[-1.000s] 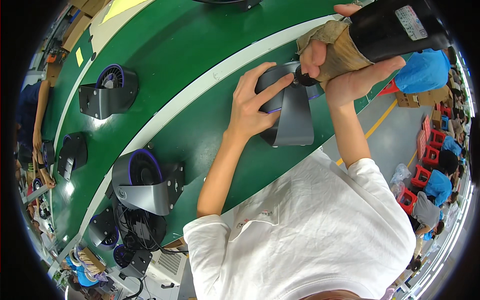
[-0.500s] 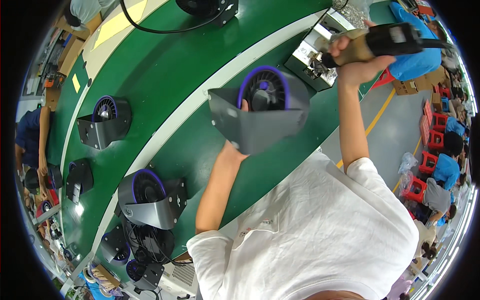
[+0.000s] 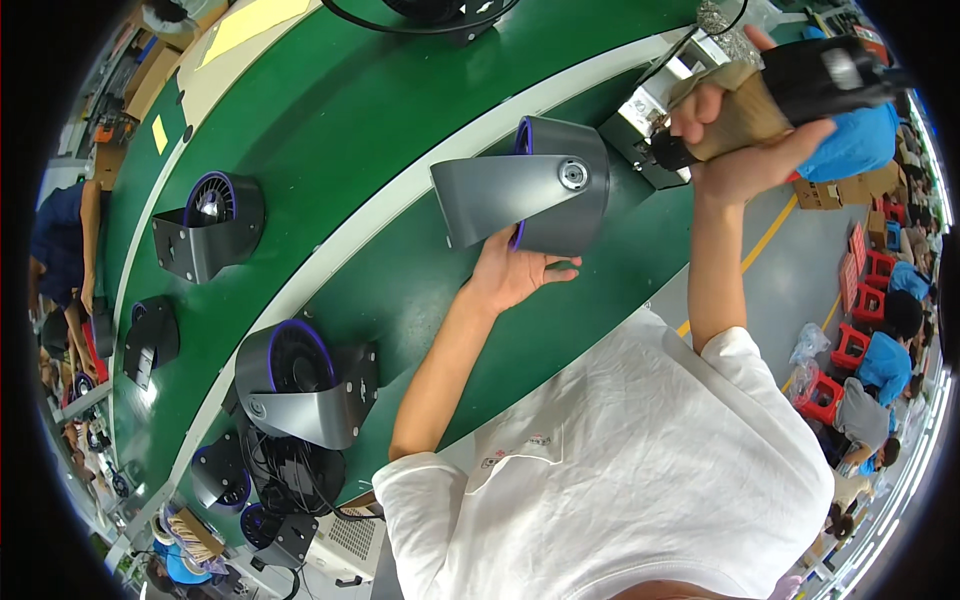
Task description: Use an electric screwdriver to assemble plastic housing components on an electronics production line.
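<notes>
A dark grey fan (image 3: 575, 215) with a purple ring and an angled bracket is in front of me over the green table. My left hand (image 3: 512, 275) grips it at its lower left edge. Some of that hand's fingers are hidden behind the bracket, while others stretch out to the right below the housing. At the upper right, my right hand (image 3: 740, 165) is wrapped round an electric screwdriver (image 3: 815, 80) with a black body and a tan wrapped grip. Its black nose points left, toward a metal box (image 3: 640, 120) partly hidden behind it.
Another fan (image 3: 300, 385) stands at the left beside a bundle of black cables (image 3: 295, 475). More fans (image 3: 208, 225) stand beyond the pale curved strip (image 3: 350, 240) on the green table (image 3: 400, 300). A co-worker's arm (image 3: 88, 250) shows at the far left. Red stools (image 3: 820, 395) and seated people are at the right.
The fan in my left hand has turned, so its bracket's side with a round fitting now faces me. My right hand and the screwdriver have shifted slightly right and down.
</notes>
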`<state>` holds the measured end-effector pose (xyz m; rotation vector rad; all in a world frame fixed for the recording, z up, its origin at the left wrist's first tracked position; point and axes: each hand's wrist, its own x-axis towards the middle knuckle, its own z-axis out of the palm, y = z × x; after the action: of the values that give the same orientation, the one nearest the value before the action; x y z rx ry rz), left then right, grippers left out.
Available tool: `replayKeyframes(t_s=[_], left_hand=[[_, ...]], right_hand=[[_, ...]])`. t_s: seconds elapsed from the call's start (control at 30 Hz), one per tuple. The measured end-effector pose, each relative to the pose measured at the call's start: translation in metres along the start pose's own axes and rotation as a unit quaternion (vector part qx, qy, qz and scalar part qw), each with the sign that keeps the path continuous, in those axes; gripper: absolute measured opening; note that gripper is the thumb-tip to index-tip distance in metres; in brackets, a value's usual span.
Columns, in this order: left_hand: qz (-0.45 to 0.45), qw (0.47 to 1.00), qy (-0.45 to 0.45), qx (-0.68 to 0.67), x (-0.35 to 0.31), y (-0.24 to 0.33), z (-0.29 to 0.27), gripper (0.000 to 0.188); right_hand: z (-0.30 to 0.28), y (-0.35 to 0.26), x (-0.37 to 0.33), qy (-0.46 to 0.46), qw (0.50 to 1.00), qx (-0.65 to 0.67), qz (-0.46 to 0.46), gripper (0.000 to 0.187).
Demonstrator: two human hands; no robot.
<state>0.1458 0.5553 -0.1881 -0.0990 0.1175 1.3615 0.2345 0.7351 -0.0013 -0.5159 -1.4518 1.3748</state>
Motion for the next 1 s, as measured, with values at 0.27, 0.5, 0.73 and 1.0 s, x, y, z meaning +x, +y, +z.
replayKeyframes(t_s=[0.27, 0.5, 0.73, 1.0], left_hand=[[0.005, 1.000, 0.005, 0.012, 0.006, -0.002, 0.000, 0.055], [0.010, 1.000, 0.011, -0.003, 0.007, 0.001, 0.004, 0.055], [0.011, 0.999, 0.019, -0.026, 0.009, 0.002, 0.003, 0.055], [0.205, 0.941, 0.241, 0.125, -0.012, 0.026, 0.035, 0.057]], right_hand=[[0.068, 0.021, 0.009, -0.250, 0.814, 0.521, -0.063, 0.090], [0.046, 0.018, -0.009, -0.196, 0.974, 0.116, -0.014, 0.099], [0.048, 0.028, -0.009, -0.125, 0.989, 0.078, 0.011, 0.107], [0.013, 0.024, -0.020, 0.007, 0.981, 0.194, 0.020, 0.091]])
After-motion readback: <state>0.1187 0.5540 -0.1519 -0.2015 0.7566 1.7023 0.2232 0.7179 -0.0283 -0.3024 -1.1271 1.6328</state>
